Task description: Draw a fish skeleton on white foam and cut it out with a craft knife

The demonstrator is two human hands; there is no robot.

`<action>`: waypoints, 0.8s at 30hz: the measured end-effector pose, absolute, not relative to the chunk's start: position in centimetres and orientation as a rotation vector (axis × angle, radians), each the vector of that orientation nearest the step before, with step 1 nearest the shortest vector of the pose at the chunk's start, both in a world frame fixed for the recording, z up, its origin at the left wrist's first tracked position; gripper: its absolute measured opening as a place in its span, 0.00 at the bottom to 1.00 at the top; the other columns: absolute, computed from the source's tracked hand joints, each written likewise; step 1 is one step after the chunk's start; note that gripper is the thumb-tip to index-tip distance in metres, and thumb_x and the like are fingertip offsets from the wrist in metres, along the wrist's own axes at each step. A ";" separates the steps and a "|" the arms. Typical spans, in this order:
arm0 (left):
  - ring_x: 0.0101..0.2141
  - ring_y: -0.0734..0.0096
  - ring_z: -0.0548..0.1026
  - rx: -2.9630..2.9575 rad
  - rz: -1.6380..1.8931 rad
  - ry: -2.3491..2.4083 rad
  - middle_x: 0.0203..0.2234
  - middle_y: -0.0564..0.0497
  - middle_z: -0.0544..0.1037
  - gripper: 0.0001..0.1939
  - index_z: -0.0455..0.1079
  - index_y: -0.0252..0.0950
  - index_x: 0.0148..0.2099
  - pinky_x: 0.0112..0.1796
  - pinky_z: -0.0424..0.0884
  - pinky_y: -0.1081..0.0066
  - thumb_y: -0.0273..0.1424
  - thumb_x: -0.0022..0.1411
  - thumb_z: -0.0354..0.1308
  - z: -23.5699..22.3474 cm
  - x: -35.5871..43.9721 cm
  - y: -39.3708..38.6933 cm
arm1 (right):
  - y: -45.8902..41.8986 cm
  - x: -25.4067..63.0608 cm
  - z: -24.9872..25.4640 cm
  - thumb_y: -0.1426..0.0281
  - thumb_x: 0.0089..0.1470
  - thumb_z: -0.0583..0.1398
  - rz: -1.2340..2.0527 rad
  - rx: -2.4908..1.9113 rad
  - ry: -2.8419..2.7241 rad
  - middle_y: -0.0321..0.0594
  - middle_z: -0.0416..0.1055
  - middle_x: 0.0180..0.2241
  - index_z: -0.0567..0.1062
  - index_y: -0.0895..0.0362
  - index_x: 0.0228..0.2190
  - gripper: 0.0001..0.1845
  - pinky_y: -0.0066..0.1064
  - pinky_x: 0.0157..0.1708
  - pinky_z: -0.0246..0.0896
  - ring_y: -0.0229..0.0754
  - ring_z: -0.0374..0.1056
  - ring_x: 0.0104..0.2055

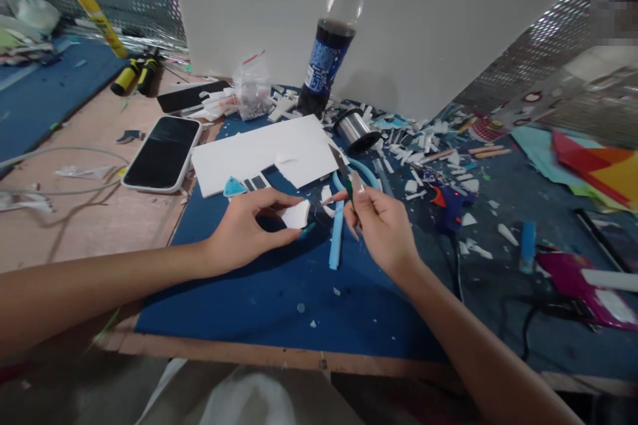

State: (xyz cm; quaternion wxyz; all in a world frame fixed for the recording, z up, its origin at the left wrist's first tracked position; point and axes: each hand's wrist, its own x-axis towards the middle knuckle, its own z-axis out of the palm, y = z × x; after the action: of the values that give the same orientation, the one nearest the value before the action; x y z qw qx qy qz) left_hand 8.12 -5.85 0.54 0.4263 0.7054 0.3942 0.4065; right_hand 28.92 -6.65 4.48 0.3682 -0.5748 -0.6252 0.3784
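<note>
Between the thumb and fingers of my left hand (252, 224) is a small white foam piece (296, 214), held just above the blue mat (279, 299). My right hand (381, 222) is closed around a craft knife (339, 161), its blade pointing up and away from me. A larger white foam board (249, 149) with a notch cut in its near edge lies behind both hands. Under and beside my right fingers are a light blue strip (336, 239) and a light blue ring (366, 171). A small blue triangular piece (233, 187) rests by the board's near left corner.
A phone (162, 154) lies at the left. Behind the board stand a cola bottle (326, 53) and a wire spool (356, 131), among many white scraps. To the right are a blue glue gun (454, 206), a magenta glue gun (573, 285) with cords, and coloured sheets (588, 163).
</note>
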 end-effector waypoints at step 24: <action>0.35 0.73 0.71 2.164 1.254 0.867 0.43 0.48 0.67 0.15 0.72 0.45 0.48 0.37 0.74 0.67 0.26 0.59 0.59 0.2 7.9 -5.8 | -7.8 27.2 4.4 0.66 0.53 0.59 1.948 -1.172 -1.065 0.25 0.51 0.13 0.70 0.59 0.31 0.08 0.26 0.19 0.35 0.27 0.40 0.17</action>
State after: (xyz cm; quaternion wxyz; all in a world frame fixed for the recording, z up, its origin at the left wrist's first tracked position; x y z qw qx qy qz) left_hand 7.89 -5.80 0.16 0.2450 0.7926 0.3176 0.4592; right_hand 27.18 -7.76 4.44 0.3101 -0.4437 -0.4034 0.7377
